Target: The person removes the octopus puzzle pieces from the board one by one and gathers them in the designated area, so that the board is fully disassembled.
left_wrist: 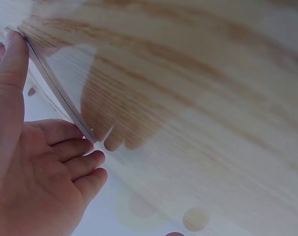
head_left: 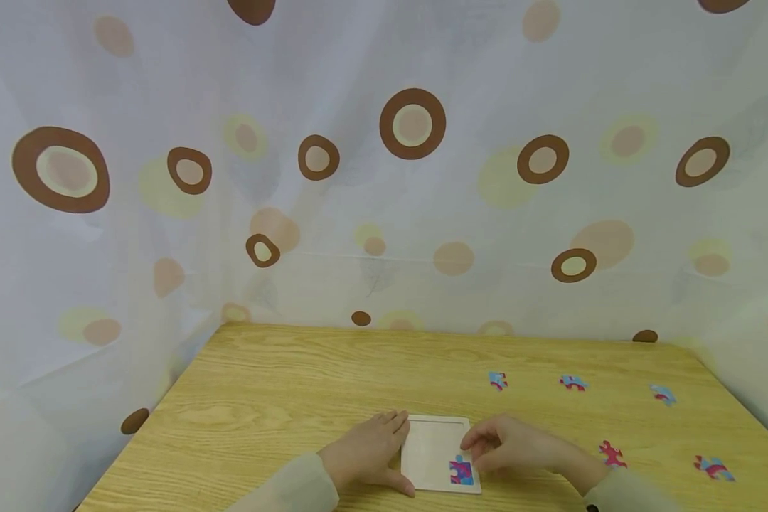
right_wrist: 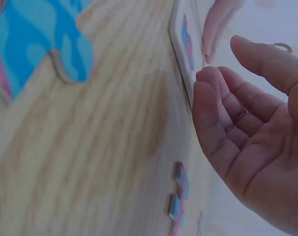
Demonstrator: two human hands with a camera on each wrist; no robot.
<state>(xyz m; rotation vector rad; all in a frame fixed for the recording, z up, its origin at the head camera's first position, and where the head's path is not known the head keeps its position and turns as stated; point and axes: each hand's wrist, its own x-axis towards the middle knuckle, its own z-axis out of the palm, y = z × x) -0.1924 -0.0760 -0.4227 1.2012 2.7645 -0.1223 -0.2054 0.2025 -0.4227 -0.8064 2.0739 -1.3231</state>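
Observation:
A shallow white puzzle tray [head_left: 425, 448] lies on the wooden table, with one pink, purple and blue jigsaw piece [head_left: 461, 472] in its near right corner. Along the tray's left side rests my left hand [head_left: 370, 449], its thumb by the near corner and its fingers toward the far one. The left wrist view shows those fingers [left_wrist: 65, 140] against the tray's edge. My right hand [head_left: 518, 446] hovers at the tray's right edge, close to the piece. Its fingers bend loosely, thumb apart, and the right wrist view shows nothing in the palm [right_wrist: 267, 162].
Several loose jigsaw pieces lie to the right on the table: two toward the back [head_left: 498, 380] [head_left: 573, 383], one blue piece [head_left: 662, 395] farther right, a red piece [head_left: 611, 454] near my right forearm, and another piece [head_left: 714, 468] at far right. A spotted curtain [head_left: 333, 284] surrounds the table.

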